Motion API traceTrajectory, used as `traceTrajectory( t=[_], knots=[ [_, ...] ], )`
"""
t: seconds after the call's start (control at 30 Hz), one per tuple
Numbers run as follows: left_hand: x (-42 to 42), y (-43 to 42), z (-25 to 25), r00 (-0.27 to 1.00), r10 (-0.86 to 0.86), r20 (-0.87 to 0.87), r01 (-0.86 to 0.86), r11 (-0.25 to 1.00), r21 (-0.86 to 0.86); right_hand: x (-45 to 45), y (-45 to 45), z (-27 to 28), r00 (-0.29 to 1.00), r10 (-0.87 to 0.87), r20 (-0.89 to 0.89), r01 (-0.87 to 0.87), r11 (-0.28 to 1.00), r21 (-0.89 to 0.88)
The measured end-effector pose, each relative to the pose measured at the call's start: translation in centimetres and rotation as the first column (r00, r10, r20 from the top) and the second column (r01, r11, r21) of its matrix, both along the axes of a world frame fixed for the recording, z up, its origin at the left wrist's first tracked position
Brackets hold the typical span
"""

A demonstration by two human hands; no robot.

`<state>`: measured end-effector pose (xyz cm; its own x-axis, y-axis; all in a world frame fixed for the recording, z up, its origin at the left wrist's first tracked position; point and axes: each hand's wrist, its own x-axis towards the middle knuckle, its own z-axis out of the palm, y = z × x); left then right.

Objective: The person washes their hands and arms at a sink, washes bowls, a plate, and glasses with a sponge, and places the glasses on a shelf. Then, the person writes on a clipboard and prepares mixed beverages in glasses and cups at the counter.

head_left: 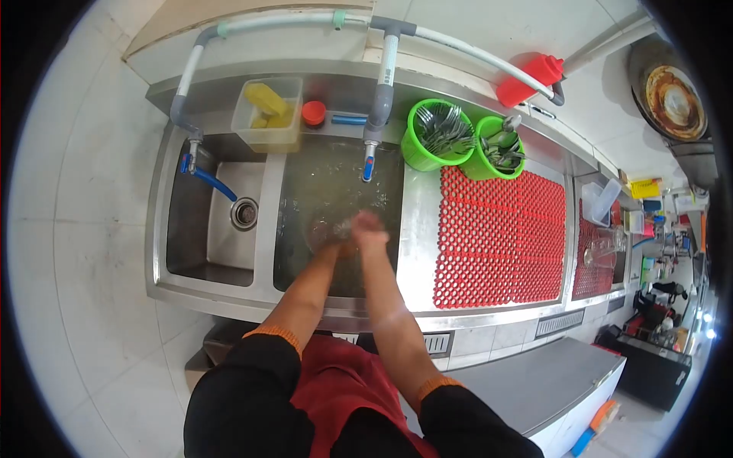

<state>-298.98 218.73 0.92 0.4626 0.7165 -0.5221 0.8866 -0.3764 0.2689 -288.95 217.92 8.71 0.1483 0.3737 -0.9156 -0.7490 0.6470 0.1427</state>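
Observation:
Both of my hands reach into the right basin (286, 267), which holds cloudy water (328, 172). My left hand (327, 238) is under the surface, so its fingers are hidden. Close beside it, my right hand (368, 230) is at the water's surface, smeared by motion. A faint rounded shape shows in the water around my left hand, but I cannot make out what it is. Above the basin hangs a tap (369, 169) with a blue handle, just beyond my right hand.
Left is a second basin (229, 263) with a drain. Behind stand a plastic tub (267, 137) with yellow sponges and a red cup (313, 114). Two green baskets (416, 149) (481, 164) of cutlery stand right, by a red perforated mat (500, 244).

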Motion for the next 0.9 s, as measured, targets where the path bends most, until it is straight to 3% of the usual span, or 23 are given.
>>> traceTrajectory(
  t=[0.03, 0.1, 0.13, 0.2, 0.23, 0.3, 0.33, 0.4, 0.43, 0.5, 0.53, 0.57, 0.6, 0.63, 0.7, 0.83, 0.9],
  knots=[
    [0.1, 0.1, 0.2, 1.0, -0.01, 0.009, 0.01, 1.0, -0.018, 1.9, 0.1, 0.1, 0.973, -0.231, -0.026, 0.232, 0.97, 0.07],
    [0.1, -0.1, 0.1, 1.0, -0.018, 0.025, 0.02, 0.998, -0.054, 4.0, -1.5, 5.7, 0.938, -0.265, 0.222, 0.156, 0.897, 0.413],
    [0.1, -0.1, 0.3, 0.999, -0.018, 0.03, 0.02, 0.997, -0.072, 3.4, -1.5, 10.7, 0.822, -0.086, 0.563, 0.054, 0.996, 0.074],
    [-0.1, -0.2, 0.6, 0.999, -0.008, 0.052, 0.014, 0.993, -0.114, 2.4, -2.3, 15.4, 0.736, 0.177, 0.653, 0.058, 0.945, -0.322],
    [0.2, 0.4, 0.9, 0.997, 0.005, 0.071, 0.005, 0.991, -0.133, 2.0, -3.0, 14.9, 0.728, 0.183, 0.661, 0.062, 0.942, -0.329],
    [-0.4, 1.4, 1.3, 0.991, 0.05, 0.123, -0.026, 0.982, -0.188, 0.2, -4.6, 11.5, 0.598, 0.414, 0.686, -0.218, 0.908, -0.359],
    [-0.7, 1.7, 1.5, 0.985, 0.08, 0.151, -0.047, 0.977, -0.21, -1.4, -5.2, 10.4, 0.6, 0.367, 0.71, -0.268, 0.929, -0.254],
    [-0.8, 2.5, 1.4, 0.967, 0.15, 0.208, -0.097, 0.965, -0.245, -4.5, -5.1, 10.0, 0.609, 0.553, 0.569, -0.374, 0.833, -0.409],
    [-0.8, 2.9, 1.2, 0.952, 0.187, 0.244, -0.121, 0.957, -0.262, -5.5, -5.0, 9.7, 0.568, 0.661, 0.49, -0.441, 0.747, -0.498],
    [-0.9, 3.5, 1.2, 0.916, 0.254, 0.309, -0.164, 0.943, -0.29, -6.7, -4.7, 7.1, -0.096, 0.896, 0.434, -0.494, 0.336, -0.802],
    [-1.1, 3.8, 1.3, 0.897, 0.286, 0.337, -0.182, 0.934, -0.308, -6.7, -4.3, 5.6, -0.115, 0.902, 0.417, -0.497, 0.311, -0.81],
    [-1.2, 3.9, 1.5, 0.879, 0.315, 0.357, -0.201, 0.925, -0.323, -6.8, -3.8, 3.7, -0.374, 0.923, 0.087, -0.269, -0.018, -0.963],
    [-1.5, 4.0, 1.7, 0.866, 0.34, 0.366, -0.219, 0.917, -0.334, -7.2, -3.7, 1.8, -0.529, 0.803, -0.275, 0.036, -0.302, -0.953],
    [-1.7, 4.1, 1.9, 0.857, 0.359, 0.369, -0.238, 0.911, -0.336, -7.3, -3.8, 0.0, -0.545, 0.792, -0.274, 0.026, -0.311, -0.95],
    [-2.1, 4.3, 2.2, 0.839, 0.4, 0.369, -0.278, 0.898, -0.342, -6.2, -3.8, -2.5, -0.556, 0.794, 0.246, -0.363, 0.034, -0.931],
    [-2.3, 4.0, 2.7, 0.809, 0.483, 0.335, -0.382, 0.865, -0.325, -6.5, -2.1, 0.5, -0.433, 0.843, 0.319, -0.378, 0.151, -0.913],
    [-2.0, 4.0, 3.2, 0.789, 0.55, 0.274, -0.491, 0.832, -0.258, -6.8, -1.6, 1.4, -0.528, 0.835, 0.156, -0.276, 0.005, -0.961]
  ],
)
